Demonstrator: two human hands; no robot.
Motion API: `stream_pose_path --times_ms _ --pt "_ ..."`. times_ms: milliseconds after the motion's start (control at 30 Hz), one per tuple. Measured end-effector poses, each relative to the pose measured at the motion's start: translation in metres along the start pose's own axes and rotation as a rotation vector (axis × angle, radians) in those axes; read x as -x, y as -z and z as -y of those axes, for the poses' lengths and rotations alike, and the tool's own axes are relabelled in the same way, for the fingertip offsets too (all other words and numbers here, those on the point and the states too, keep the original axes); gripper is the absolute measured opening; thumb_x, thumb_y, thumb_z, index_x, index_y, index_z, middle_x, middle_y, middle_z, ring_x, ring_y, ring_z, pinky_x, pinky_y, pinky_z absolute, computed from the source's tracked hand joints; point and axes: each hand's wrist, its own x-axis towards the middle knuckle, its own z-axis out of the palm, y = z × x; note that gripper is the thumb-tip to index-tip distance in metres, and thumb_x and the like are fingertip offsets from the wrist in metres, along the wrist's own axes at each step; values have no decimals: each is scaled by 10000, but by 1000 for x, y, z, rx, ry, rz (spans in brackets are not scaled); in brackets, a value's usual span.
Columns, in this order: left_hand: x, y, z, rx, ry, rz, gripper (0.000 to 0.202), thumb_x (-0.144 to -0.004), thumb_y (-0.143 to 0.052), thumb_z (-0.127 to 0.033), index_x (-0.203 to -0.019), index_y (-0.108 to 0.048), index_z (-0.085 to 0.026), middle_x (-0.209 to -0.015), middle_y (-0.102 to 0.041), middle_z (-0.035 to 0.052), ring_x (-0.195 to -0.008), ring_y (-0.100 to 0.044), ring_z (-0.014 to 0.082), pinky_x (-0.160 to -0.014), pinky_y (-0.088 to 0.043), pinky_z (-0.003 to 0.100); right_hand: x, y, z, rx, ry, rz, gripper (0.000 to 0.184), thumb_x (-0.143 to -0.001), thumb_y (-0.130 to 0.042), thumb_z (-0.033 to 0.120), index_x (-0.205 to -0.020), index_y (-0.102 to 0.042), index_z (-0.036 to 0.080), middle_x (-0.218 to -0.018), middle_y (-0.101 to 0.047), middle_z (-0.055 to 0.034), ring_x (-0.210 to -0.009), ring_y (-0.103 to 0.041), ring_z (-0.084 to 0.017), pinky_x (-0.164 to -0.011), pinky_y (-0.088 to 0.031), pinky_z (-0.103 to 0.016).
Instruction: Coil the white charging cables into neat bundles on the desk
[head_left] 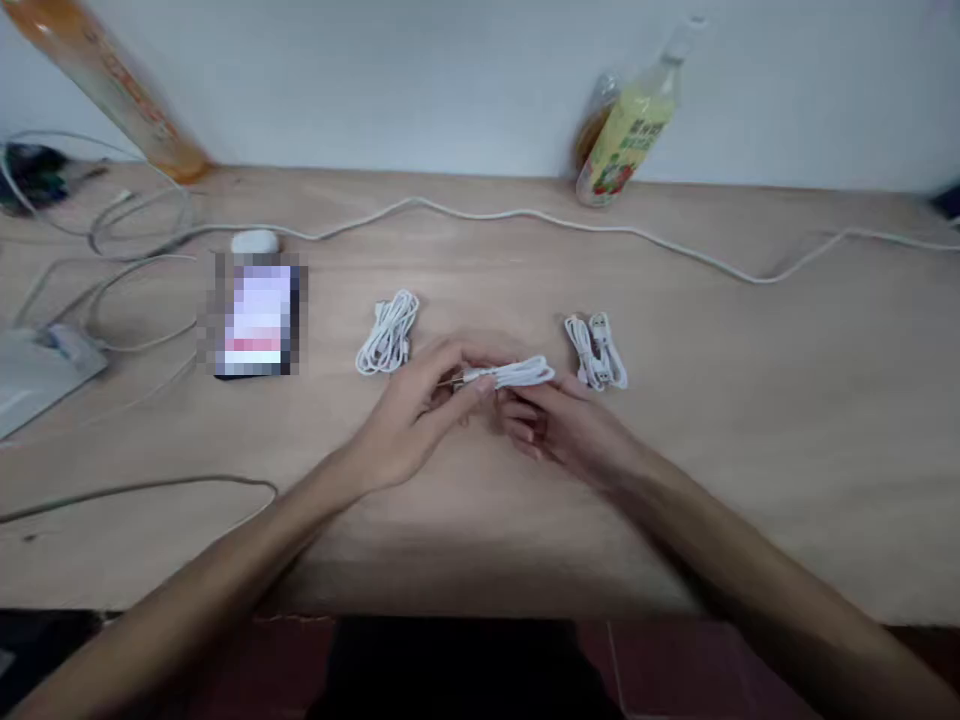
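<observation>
A coiled white charging cable (525,373) is held just above the table between my two hands. My left hand (420,410) pinches its left end, thumb on top, where a small metal plug seems to show. Under the right part of the coil, the fingers of my right hand (566,420) are curled and support it; some of them are hidden or blurred. One bundled white cable (388,333) lies on the table beyond my left hand. Another white cable bundle (598,350), with USB plugs visible, lies to the right, close to my right hand.
A phone (257,320) with a blurred screen lies at left, a white earbud case (255,243) behind it. A long white cord (517,213) crosses the table (750,430). Against the wall stand an orange bottle (120,90) and a yellow bottle (630,130). Loose cables lie far left.
</observation>
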Motion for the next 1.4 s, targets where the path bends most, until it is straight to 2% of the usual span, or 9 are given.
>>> stream_pose_path --times_ms 133,267,400,500,700,867,1100,1233,1400 --pt "4 -8 1 143 94 -7 243 -1144 -542 -385 -1231 -666 -195 -1027 -650 18 -731 -504 136 -684 -414 306 -1 3 -11 131 137 -51 315 -936 -804 497 -922 -644 226 -637 -431 96 -514 -399 -96 -445 -306 -244" --pt "7 -13 2 270 197 -53 278 -1138 -556 -467 -1211 -628 -209 -952 -567 -8 -748 -455 140 -680 -387 299 1 0 -16 310 288 -121 221 -1027 -715 445 -1024 -684 227 -675 -499 81 -516 -425 -103 -450 -317 -263" --pt "8 -16 2 320 233 -60 335 -1091 -635 -551 -1167 -610 -225 -927 -526 -19 -742 -418 141 -664 -377 288 4 -6 -15 390 391 -132 161 -1058 -679 345 -944 -649 234 -728 -536 60 -579 -460 -108 -511 -355 -273" --pt "9 -17 3 352 266 -67 348 -1070 -666 -571 -1117 -593 -235 -891 -500 -30 -730 -410 137 -653 -367 281 4 -8 -15 401 417 -131 139 -1061 -671 312 -947 -649 236 -775 -569 44 -644 -502 -117 -552 -379 -275" --pt "9 -20 1 444 251 -86 350 -1051 -696 -551 -1085 -588 -220 -841 -483 -43 -711 -406 132 -661 -355 298 5 -9 -15 401 418 -141 152 -1055 -675 334 -943 -636 239 -854 -628 19 -741 -577 -134 -602 -427 -278" --pt "9 -20 3 384 232 -107 330 -1062 -681 -535 -1102 -602 -217 -844 -490 -37 -739 -426 152 -695 -368 324 5 -10 -14 402 420 -166 125 -1034 -686 308 -939 -652 236 -865 -658 10 -769 -609 -142 -605 -442 -278" --pt "10 -17 3 219 163 -124 200 -1121 -596 -418 -1128 -603 -218 -903 -524 -21 -795 -453 172 -787 -391 352 2 -7 -12 366 368 -188 164 -996 -736 362 -914 -680 232 -698 -597 54 -552 -499 -108 -492 -390 -264" --pt "11 -18 5 241 153 -125 221 -1117 -610 -445 -1125 -608 -224 -914 -533 -17 -806 -464 175 -793 -395 356 2 -5 -11 309 277 -163 256 -972 -781 448 -892 -671 231 -627 -554 77 -477 -444 -91 -433 -345 -245" --pt "8 -18 8 345 154 -130 267 -1085 -676 -484 -1101 -618 -225 -869 -539 -27 -797 -476 171 -782 -403 346 1 -3 -9 192 195 -105 343 -911 -850 524 -881 -690 222 -664 -623 55 -493 -471 -85 -401 -357 -216"
